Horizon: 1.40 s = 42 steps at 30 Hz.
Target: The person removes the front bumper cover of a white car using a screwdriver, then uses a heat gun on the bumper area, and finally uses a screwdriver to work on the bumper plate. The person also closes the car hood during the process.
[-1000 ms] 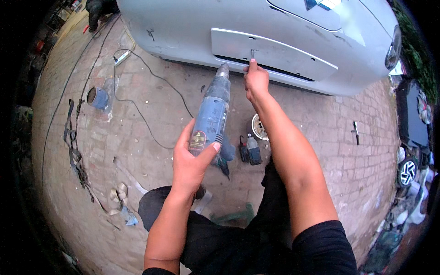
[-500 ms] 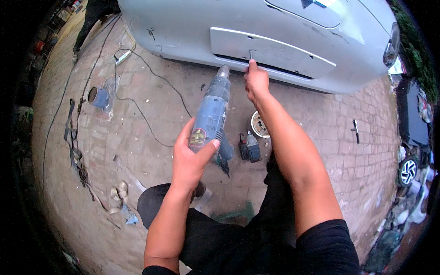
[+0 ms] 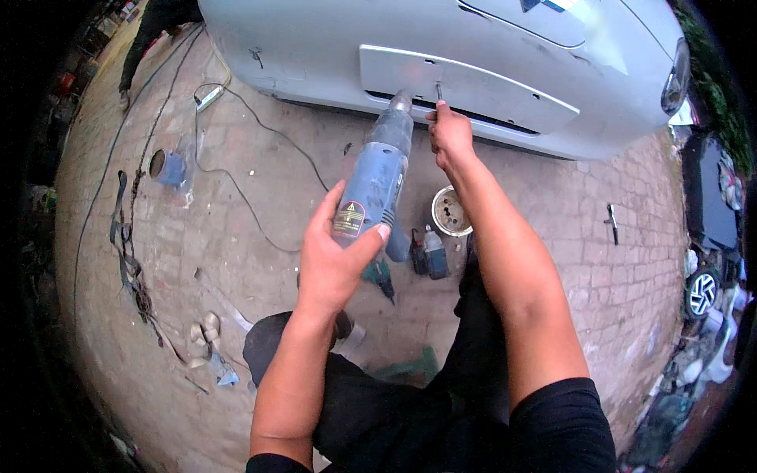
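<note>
My left hand (image 3: pixel 341 264) is closed around the body of a blue-grey heat gun (image 3: pixel 372 185), whose metal nozzle points up at the lower edge of a flat silver plate-shaped panel (image 3: pixel 493 88). That panel sits on the silver car bumper (image 3: pixel 292 51), with a dark gap along its lower edge. My right hand (image 3: pixel 453 138) grips a thin metal rod (image 3: pixel 440 91), its tip against or just in front of the panel. The rod's handle end is hidden inside my fingers. The heat gun's grip is mostly hidden behind its body.
On the brick paving lie a round dish (image 3: pixel 452 206) with small pieces, a cordless power tool (image 3: pixel 434 258) and a ratchet wrench (image 3: pixel 613 224). Left are a power strip (image 3: pixel 210 98) with cables, a blue can (image 3: pixel 167 168) and straps (image 3: pixel 126 236). Another person's leg (image 3: pixel 146 49) shows far left.
The heat gun has moved up and right, bringing its nozzle closer to the panel and the rod. My right hand has shifted slightly to the right, still holding the rod.
</note>
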{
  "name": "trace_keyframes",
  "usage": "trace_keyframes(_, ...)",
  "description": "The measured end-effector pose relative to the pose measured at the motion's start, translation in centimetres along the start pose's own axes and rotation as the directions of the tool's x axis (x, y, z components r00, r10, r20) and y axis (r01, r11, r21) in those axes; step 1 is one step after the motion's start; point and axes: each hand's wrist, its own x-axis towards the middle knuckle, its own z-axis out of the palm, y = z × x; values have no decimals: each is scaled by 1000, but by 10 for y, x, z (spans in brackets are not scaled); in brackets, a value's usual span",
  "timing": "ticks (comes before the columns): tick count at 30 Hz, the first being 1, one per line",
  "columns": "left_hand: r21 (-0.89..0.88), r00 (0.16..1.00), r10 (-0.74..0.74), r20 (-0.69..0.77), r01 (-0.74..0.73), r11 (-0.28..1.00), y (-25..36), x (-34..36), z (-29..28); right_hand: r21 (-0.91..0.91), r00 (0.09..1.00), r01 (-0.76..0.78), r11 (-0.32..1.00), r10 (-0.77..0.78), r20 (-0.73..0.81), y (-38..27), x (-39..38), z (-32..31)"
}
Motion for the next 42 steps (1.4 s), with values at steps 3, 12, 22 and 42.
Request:
trace_keyframes(3,-33,998,-55,5,55,998,10,3,1,-10,999,-24,1000,24,-36,1,-4,7)
trace_keyframes(12,-21,991,-102,88,104,994,16,33,-9,-38,999,-28,999,30,45,-1,1,-9)
trace_keyframes(22,79,997,-71,13,69,994,20,21,-34,-61,1000,5,998,-5,10,2,3,-4)
trace_keyframes(42,752,994,-74,76,-8,659,-23,19,-43,65,999,-41,997,40,10,9,-16,16)
